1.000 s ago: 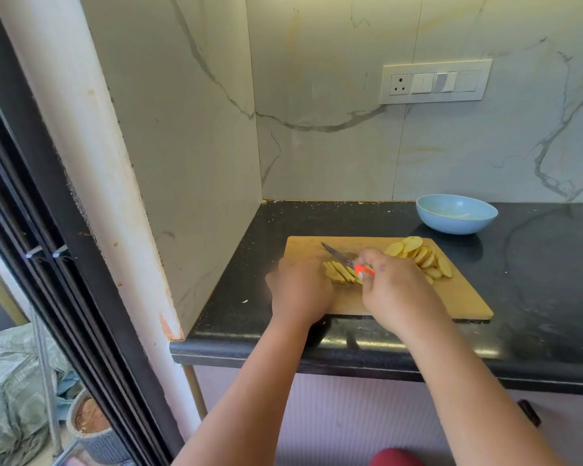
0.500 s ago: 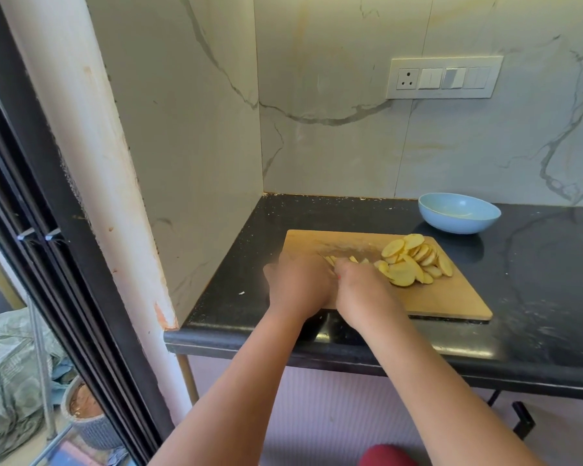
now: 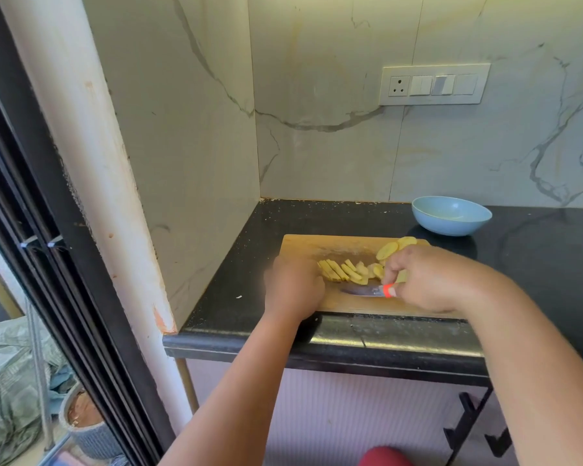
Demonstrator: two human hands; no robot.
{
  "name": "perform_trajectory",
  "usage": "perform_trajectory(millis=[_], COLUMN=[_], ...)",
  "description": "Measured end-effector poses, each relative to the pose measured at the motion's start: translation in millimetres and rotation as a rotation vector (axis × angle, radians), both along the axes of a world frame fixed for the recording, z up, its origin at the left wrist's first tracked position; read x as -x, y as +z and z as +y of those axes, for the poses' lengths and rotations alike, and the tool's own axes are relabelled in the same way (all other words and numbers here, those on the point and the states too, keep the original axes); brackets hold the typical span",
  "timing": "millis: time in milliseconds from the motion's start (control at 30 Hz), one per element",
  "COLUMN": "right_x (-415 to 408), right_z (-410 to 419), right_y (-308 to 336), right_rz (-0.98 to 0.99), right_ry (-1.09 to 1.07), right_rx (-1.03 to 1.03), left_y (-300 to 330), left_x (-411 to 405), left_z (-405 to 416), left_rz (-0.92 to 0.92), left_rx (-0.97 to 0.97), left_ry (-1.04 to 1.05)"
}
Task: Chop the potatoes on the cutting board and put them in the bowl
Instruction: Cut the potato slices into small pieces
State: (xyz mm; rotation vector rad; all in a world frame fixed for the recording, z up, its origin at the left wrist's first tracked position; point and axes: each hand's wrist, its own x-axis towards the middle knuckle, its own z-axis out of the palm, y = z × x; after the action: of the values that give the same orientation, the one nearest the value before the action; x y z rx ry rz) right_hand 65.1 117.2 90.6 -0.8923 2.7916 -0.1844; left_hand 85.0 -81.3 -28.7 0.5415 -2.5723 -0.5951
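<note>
A wooden cutting board (image 3: 317, 245) lies on the black counter. Yellow potato strips (image 3: 339, 271) sit near its middle, and round potato slices (image 3: 396, 247) lie further back, partly behind my right hand. My right hand (image 3: 431, 280) grips a knife (image 3: 367, 291) by its orange handle, the blade lying low along the board's near edge and pointing left. My left hand (image 3: 293, 287) rests curled on the board, touching the left end of the strips. The light blue bowl (image 3: 451, 215) stands behind the board to the right and looks empty.
The black counter (image 3: 535, 264) extends to the right. A marble wall closes the left side and back, with a switch panel (image 3: 435, 85) above. A black door frame (image 3: 48, 264) stands at the far left.
My right hand has pulled back to the right and the knife now shows, lying near the board's front edge. The cut strips between my hands are uncovered. The camera has shifted slightly.
</note>
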Motion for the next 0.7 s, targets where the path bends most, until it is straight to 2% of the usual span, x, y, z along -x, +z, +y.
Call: perform_trajectory(millis=[67,133,333,500,567,700], right_x=[11,28,59,66,70,69], right_z=[13,16,-18,-27,-28,-25], right_y=[4,-3,-78,-107,-106,-110], right_rz=[-0.088,-0.085,0.17,0.216,0.224,0.22], right_ry=[-0.025,-0.091,-0.157,-0.291,-0.282,-0.23], right_rx=[0.158,0.369,0.865,0.996,0.962,0.912], left_y=[-1,-1,-1,2,3,4], left_x=[0,-1,-1,8,17,29], left_z=[0,0,2,18,26,30], left_rz=[0.01,0.025,0.055,-0.028,-0.056,-0.05], left_rx=[-0.007,-0.006,0.022,0.06,0.096,0.018], left_ry=[-0.008,-0.014,-0.017,0.13,0.19,0.245])
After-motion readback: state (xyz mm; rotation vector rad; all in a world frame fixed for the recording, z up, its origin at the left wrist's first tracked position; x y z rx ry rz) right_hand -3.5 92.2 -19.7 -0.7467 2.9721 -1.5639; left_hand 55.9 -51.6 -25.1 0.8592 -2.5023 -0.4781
